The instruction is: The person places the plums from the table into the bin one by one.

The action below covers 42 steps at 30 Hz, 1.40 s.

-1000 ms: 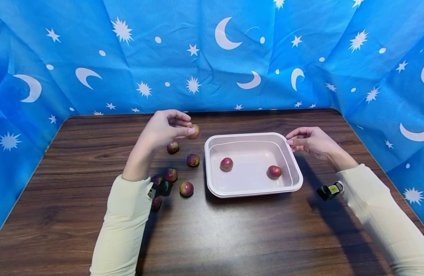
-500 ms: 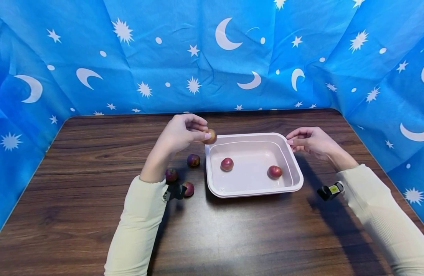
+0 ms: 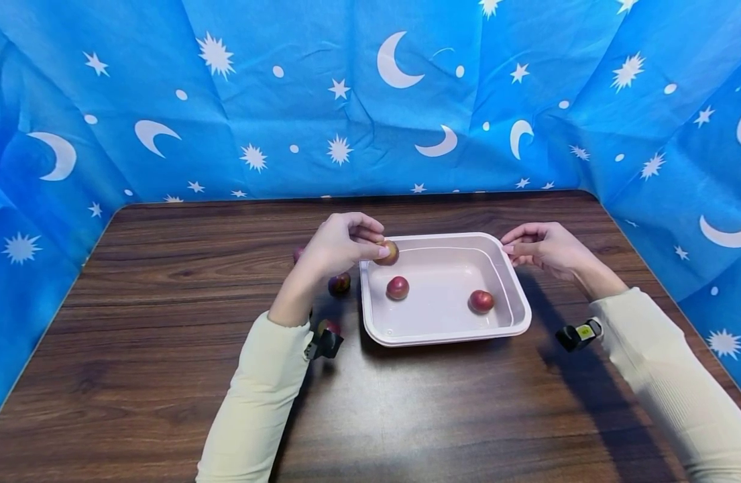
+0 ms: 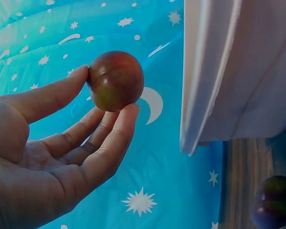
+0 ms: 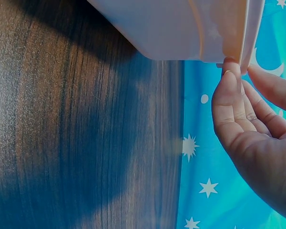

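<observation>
My left hand (image 3: 340, 249) is clamped on a fruit (image 4: 116, 80), pinching it between thumb and fingertips. It is round, smooth and shiny, brownish red with a greenish patch low on its side. I hold it up at the far left corner of the white box (image 3: 439, 310); 1 second ago it was over the table (image 3: 406, 416), left of the box. My right hand (image 3: 546, 251) pinches the box's right rim as before, and 2 red fruits (image 3: 397, 288) lie unmoved inside.
</observation>
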Tool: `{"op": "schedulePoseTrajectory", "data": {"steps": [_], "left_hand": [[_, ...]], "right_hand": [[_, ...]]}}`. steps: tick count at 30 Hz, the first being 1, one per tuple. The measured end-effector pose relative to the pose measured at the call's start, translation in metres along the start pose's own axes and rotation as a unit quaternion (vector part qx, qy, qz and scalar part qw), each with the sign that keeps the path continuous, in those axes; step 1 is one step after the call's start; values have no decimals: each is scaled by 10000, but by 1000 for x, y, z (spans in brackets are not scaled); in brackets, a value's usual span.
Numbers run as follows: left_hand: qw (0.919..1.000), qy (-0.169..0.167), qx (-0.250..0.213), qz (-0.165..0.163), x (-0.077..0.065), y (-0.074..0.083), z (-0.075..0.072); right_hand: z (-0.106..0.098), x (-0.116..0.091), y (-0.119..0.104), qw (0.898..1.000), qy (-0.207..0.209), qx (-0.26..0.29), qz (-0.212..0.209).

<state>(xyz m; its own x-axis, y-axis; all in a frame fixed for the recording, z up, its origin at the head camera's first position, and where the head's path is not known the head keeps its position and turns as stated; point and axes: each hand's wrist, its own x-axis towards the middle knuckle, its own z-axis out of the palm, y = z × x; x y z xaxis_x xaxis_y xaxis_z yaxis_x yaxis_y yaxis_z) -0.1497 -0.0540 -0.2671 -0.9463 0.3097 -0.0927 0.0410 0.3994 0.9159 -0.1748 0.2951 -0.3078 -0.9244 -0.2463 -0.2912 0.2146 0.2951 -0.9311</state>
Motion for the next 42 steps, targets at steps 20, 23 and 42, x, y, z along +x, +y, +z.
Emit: {"op": "schedulePoseTrajectory", "data": {"steps": [20, 23, 42], "left_hand": [[9990, 13, -358, -251, -3, -6, -8], [9991, 22, -297, -293, -3, -6, -10], [9991, 138, -230, -328, -4, -9, -21]], "right_hand": [[1, -1, -1, 9999, -34, 146, 29], [1, -1, -1, 10000, -26, 61, 31], [1, 0, 0, 9994, -111, 313, -111]]}}
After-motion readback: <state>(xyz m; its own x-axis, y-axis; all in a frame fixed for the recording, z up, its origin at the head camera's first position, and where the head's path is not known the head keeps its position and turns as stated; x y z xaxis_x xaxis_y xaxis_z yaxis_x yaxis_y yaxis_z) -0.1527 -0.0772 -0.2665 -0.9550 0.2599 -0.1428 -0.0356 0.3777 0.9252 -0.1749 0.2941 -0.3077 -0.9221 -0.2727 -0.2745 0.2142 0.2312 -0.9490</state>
